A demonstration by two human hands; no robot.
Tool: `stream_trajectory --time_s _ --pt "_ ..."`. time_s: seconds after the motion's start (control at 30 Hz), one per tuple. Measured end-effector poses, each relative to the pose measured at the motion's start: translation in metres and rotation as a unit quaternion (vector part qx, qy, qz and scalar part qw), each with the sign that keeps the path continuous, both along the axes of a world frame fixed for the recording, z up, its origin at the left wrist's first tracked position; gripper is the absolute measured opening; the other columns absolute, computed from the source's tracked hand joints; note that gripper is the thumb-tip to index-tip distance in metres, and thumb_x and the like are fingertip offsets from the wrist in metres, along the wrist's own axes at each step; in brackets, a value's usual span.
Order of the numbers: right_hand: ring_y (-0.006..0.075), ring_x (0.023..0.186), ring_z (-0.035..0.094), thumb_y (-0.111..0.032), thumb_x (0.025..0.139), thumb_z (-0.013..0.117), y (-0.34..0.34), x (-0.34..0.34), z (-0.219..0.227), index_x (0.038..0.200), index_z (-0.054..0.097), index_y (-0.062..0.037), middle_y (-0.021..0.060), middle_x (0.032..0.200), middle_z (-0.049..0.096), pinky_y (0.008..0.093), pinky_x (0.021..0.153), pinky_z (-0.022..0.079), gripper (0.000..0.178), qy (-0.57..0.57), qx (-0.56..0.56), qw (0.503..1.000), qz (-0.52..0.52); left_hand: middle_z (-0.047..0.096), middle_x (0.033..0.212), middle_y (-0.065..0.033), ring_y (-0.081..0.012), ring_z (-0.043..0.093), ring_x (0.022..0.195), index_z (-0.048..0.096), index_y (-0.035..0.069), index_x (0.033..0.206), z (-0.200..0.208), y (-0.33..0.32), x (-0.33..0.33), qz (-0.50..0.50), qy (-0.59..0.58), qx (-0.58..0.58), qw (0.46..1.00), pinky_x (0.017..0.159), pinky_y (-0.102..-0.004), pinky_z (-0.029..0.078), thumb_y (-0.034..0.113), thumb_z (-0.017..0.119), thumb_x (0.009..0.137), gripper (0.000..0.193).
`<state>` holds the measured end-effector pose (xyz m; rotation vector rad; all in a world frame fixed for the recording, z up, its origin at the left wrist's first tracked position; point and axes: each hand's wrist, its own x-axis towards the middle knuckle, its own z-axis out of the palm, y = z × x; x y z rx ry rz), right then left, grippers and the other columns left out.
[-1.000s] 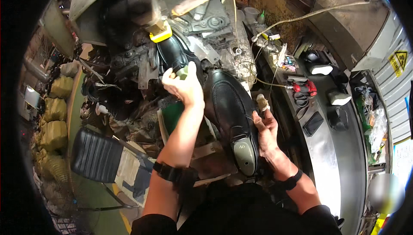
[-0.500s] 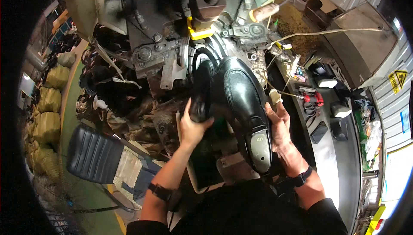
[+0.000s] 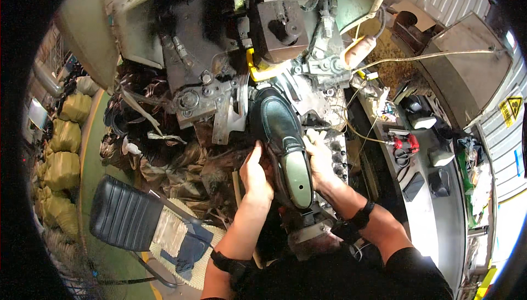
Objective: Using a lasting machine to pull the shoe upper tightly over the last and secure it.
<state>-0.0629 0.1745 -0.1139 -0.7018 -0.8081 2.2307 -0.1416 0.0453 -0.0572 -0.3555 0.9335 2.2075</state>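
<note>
A black leather shoe points toe-first into the machine, and a pale green shoe last fills its heel end. On its left side rests my left hand, fingers along the upper and partly hidden beneath it. My right hand grips the right side near the last, with pale coverings seeming to be on the fingertips. Between them the hands hold the shoe level with the machine's metal jaws. A yellow bracket sits just above the toe.
A press head hangs over the shoe. To the right runs a metal bench with a red tool and other items. A black-backed chair stands at left, near yellow sacks. A thin hose crosses at right.
Two shoes were at my hands; one is no longer visible. The shoe with the green last has moved left into the machine's jaws, and my left hand has shifted onto it.
</note>
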Motion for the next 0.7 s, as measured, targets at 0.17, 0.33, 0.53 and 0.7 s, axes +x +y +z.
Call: stream_trajectory --time_s 0.17,0.33,0.53,0.7 --pt "0.0136 0.105 0.054 -0.008 0.097 0.065 0.004 -0.009 0.006 0.149 0.04 0.0019 0.0124 0.158 0.025 0.0316 0.1 0.047 0.059 -0.003 -0.006 1.0 0.002 0.072 0.108 -0.0104 -0.0237 0.069 0.094 0.068 0.002 0.113 -0.005 0.011 -0.01 -0.012 -0.052 0.04 0.998 0.084 -0.0384 0.056 0.024 0.059 0.102 0.027" --pt "0.0148 0.105 0.053 -0.011 0.099 0.063 0.003 -0.014 0.013 0.144 0.047 -0.0016 0.0103 0.134 0.049 0.0389 0.115 0.033 0.048 -0.029 -0.032 0.999 0.006 0.073 0.113 -0.0089 -0.0265 0.068 0.099 0.07 0.006 0.115 -0.008 0.016 -0.019 -0.022 -0.052 0.026 0.998 0.094 -0.0401 0.053 0.029 0.047 0.105 0.033" --pt "0.0155 0.112 0.053 -0.014 0.102 0.059 0.007 -0.012 0.006 0.144 0.047 -0.0032 0.006 0.129 0.056 0.0418 0.122 0.02 0.045 -0.021 -0.022 0.999 0.035 0.073 0.112 -0.0081 -0.0267 0.068 0.099 0.07 0.008 0.116 0.002 0.012 -0.015 -0.036 -0.044 -0.009 0.998 0.093 -0.0402 0.053 0.03 0.049 0.104 0.032" --pt "0.0145 0.105 0.055 -0.014 0.102 0.058 0.003 -0.012 0.006 0.145 0.046 -0.0035 0.0037 0.124 0.058 0.0429 0.122 0.017 0.046 0.0 -0.052 0.998 0.03 0.073 0.112 -0.0075 -0.0265 0.069 0.098 0.071 0.009 0.115 0.003 0.011 -0.014 -0.039 -0.033 -0.02 0.999 0.091 -0.0408 0.054 0.034 0.053 0.103 0.033"
